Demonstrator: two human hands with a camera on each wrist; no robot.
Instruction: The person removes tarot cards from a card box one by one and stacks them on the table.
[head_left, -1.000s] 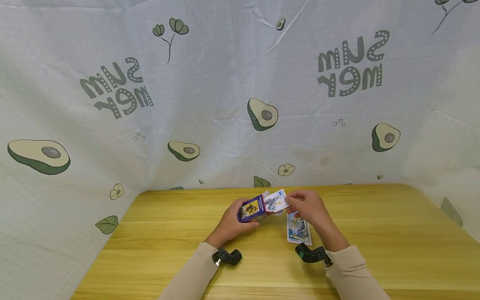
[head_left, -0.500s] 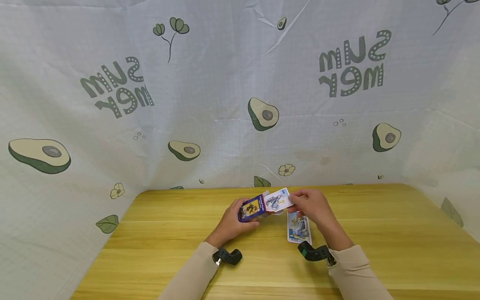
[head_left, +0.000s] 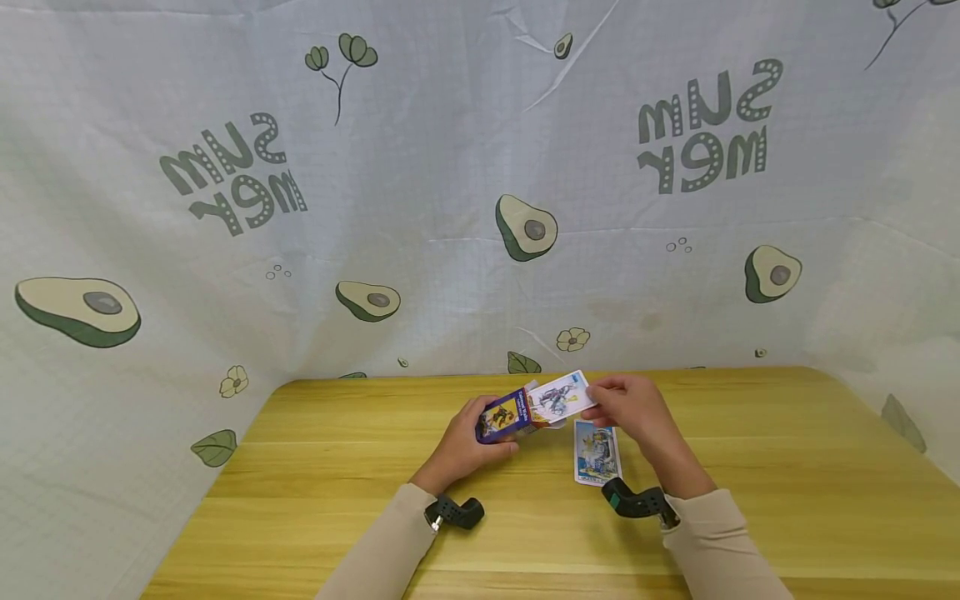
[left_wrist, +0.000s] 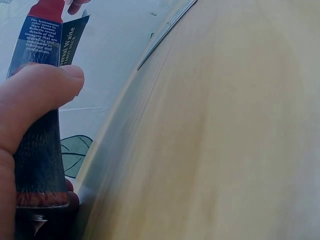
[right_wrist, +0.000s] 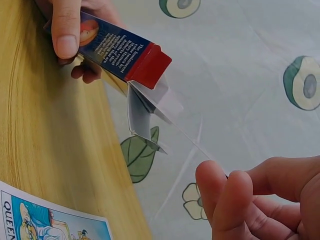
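My left hand (head_left: 459, 446) grips a dark blue tarot card box (head_left: 502, 418), thumb along its near side. The box's end flaps are open toward the right; in the right wrist view a red side flap (right_wrist: 151, 66) and a white end flap (right_wrist: 140, 117) stick out. A tarot card (head_left: 561, 397) juts partly from that opening. My right hand (head_left: 626, 408) pinches the card's outer end between thumb and fingers. Below the right hand, a second tarot card (head_left: 597, 454) lies face up on the table, "QUEEN" partly readable on it in the right wrist view.
The yellow wooden table (head_left: 337, 500) runs under both arms. Behind it hangs a white cloth (head_left: 450, 167) printed with avocados, reaching down to the table's back edge. Each wrist carries a black camera mount (head_left: 459, 513).
My right hand has moved a little to the right, drawing the pinched card further out of the box. The left hand and the box have stayed nearly still.
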